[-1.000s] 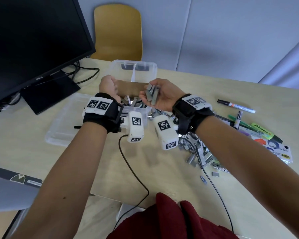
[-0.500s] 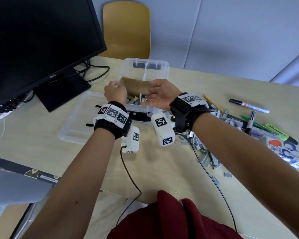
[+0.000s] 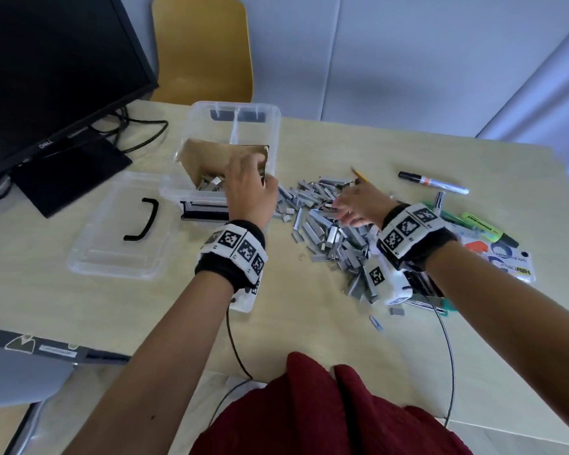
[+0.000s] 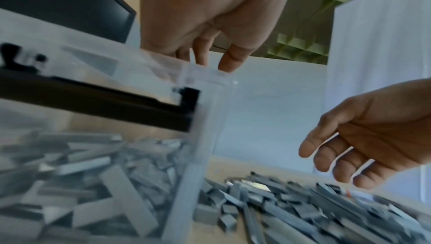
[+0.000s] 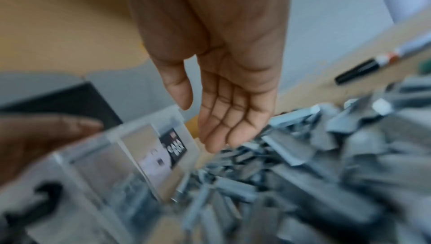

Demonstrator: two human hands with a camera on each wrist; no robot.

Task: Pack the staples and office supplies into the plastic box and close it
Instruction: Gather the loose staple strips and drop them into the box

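A clear plastic box (image 3: 273,133) stands open with a brown cardboard divider (image 3: 207,156) leaning inside and grey staple strips (image 3: 211,183) on its floor. My left hand (image 3: 253,178) hangs over the box's near right corner, fingers loose, holding nothing I can see. In the left wrist view its fingertips (image 4: 229,62) sit just above the box wall (image 4: 205,137). To the right lies the big staple pile (image 3: 326,221). My right hand (image 3: 349,211) hovers over the pile with fingers spread and an empty palm (image 5: 233,82).
The box's lid (image 3: 105,244) with a black handle lies left of the box. A black marker (image 3: 432,182), a pencil (image 3: 360,174), highlighters (image 3: 486,224) and a printed card (image 3: 506,257) lie right of the pile. A monitor (image 3: 46,77) stands at the back left, a chair (image 3: 204,44) behind.
My right hand held a handful of staples over the box, went into it, and is now empty over the pile. My left hand shifted from the box's left side to its right corner.
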